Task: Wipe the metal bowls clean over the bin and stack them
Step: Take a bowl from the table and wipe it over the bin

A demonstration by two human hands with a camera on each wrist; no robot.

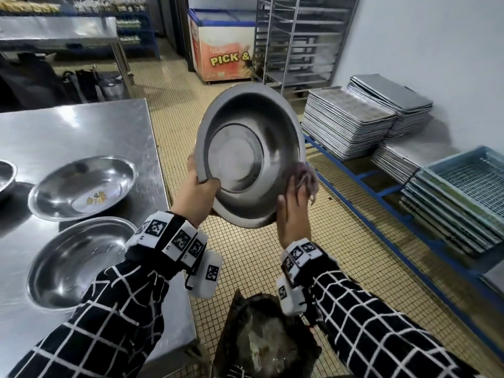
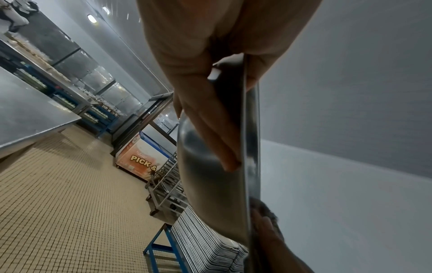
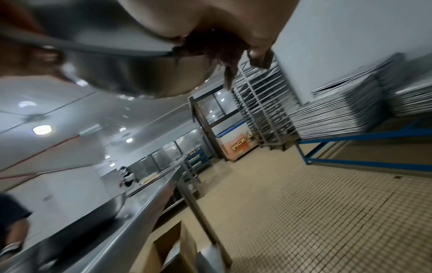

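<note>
I hold a large metal bowl (image 1: 253,156) tilted up on edge above the floor, its inside facing me. My left hand (image 1: 200,190) grips its lower left rim, thumb inside and fingers (image 2: 210,133) behind. My right hand (image 1: 296,203) presses a dark frayed cloth (image 1: 306,178) against the bowl's lower right rim. The cloth (image 3: 215,46) hangs over the rim (image 3: 112,49) in the right wrist view. A bin (image 1: 261,336) lined with a dark bag stands below, between my forearms.
On the steel table (image 1: 81,124) at the left lie two wide bowls, one with yellow scraps (image 1: 81,186) and one empty (image 1: 79,261); part of a third (image 1: 5,178) shows at the edge. Stacked baking trays (image 1: 346,124) and blue crates (image 1: 469,184) sit on a blue rack at the right.
</note>
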